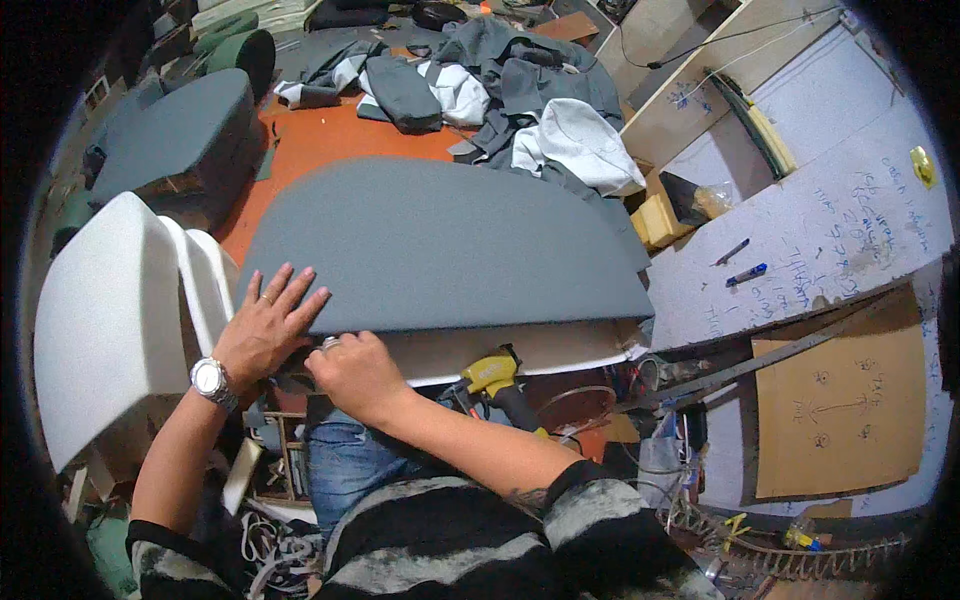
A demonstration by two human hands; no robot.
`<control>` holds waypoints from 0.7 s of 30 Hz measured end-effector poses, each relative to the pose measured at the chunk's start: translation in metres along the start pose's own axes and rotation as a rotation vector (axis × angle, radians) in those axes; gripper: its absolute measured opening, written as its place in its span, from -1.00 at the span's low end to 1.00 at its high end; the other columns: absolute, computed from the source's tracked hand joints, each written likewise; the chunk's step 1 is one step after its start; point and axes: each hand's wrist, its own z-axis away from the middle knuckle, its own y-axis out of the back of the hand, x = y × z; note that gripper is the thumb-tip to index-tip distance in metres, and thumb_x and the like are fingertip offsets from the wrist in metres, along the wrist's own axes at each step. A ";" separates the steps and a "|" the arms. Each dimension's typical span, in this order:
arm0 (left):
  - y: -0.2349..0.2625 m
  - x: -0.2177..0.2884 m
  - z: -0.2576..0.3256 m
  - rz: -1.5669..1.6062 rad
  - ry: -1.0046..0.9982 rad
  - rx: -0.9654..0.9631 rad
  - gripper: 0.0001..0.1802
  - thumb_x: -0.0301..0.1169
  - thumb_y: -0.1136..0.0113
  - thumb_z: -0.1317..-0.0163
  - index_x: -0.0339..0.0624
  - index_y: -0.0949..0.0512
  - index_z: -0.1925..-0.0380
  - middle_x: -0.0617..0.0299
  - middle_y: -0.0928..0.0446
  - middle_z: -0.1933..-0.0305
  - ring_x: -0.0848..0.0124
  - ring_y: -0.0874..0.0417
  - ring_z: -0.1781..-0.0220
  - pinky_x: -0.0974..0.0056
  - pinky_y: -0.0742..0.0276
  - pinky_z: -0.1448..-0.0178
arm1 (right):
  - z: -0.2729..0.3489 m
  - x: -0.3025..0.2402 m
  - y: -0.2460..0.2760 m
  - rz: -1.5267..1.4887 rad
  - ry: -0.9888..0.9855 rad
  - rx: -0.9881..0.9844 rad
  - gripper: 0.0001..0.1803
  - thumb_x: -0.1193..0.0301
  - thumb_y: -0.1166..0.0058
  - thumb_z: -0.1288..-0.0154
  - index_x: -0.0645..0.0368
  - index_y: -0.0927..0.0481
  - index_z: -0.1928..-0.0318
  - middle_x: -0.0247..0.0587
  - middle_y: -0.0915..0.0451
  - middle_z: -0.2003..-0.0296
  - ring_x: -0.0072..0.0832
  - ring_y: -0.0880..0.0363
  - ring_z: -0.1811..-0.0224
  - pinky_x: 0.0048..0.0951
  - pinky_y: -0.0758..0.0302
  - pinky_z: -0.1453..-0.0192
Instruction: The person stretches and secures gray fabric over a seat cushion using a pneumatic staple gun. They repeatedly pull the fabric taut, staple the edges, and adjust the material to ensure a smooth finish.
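A large rounded upholstered panel [450, 245], wrapped in grey fabric, lies in front of me with its straight edge toward my body. Spread fingers of my left hand [265, 325] press flat on its near left corner. Beside it, my right hand [360, 375] is closed in a fist at the near edge, pinching the grey fabric there; the fingertips are hidden under the hand. Below that edge a strip of white lining [440, 355] shows. A yellow and black staple gun [490, 375] rests close to my lap, right of my right hand, touched by neither hand.
White padded shapes [105, 320] stand at the left, and another grey upholstered piece [180, 135] sits behind them. Grey and white fabric pieces [500, 85] heap up at the back of the orange surface [310, 140]. Pens [745, 275] and a cardboard sheet [840, 400] lie on the right-hand table.
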 end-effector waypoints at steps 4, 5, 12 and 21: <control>-0.015 -0.002 0.002 -0.100 0.018 0.138 -0.37 -0.18 -0.17 -0.42 0.04 -0.36 -0.47 0.02 -0.29 -0.58 -0.09 -0.31 -0.58 -0.40 -0.28 -0.51 | 0.049 0.050 0.066 -0.049 -0.253 0.087 -0.65 0.20 -0.21 -0.41 0.12 -0.62 0.50 -0.12 -0.62 0.52 -0.12 -0.65 0.48 -0.09 -0.53 0.42; -0.019 -0.001 0.002 -0.133 0.025 0.177 -0.40 -0.19 -0.14 -0.43 0.03 -0.37 -0.45 0.01 -0.32 -0.56 -0.09 -0.34 -0.56 -0.40 -0.31 -0.48 | 0.067 0.067 0.087 -0.092 -0.464 0.099 -0.64 0.20 -0.27 -0.37 0.17 -0.60 0.50 -0.05 -0.59 0.53 -0.05 -0.63 0.46 -0.10 -0.52 0.37; -0.036 0.003 0.002 -0.171 0.038 0.380 -0.46 -0.28 -0.10 -0.42 0.02 -0.45 -0.40 0.01 -0.46 -0.46 -0.06 -0.49 -0.45 -0.37 -0.44 -0.39 | 0.219 0.116 0.149 0.002 -1.071 -0.639 -0.55 0.13 -0.17 -0.44 0.30 -0.66 -0.05 0.22 -0.70 0.11 0.14 -0.62 -0.16 -0.02 -0.54 -0.23; -0.036 0.007 -0.003 -0.174 0.064 0.407 -0.45 -0.19 -0.08 -0.43 0.08 -0.44 -0.41 0.01 -0.48 -0.45 -0.07 -0.54 -0.42 -0.39 -0.46 -0.36 | 0.222 0.113 0.121 -0.298 -0.913 -0.457 -0.34 0.13 -0.33 -0.29 0.34 -0.55 -0.24 0.20 -0.69 -0.04 -0.02 -0.69 -0.12 -0.18 -0.55 -0.23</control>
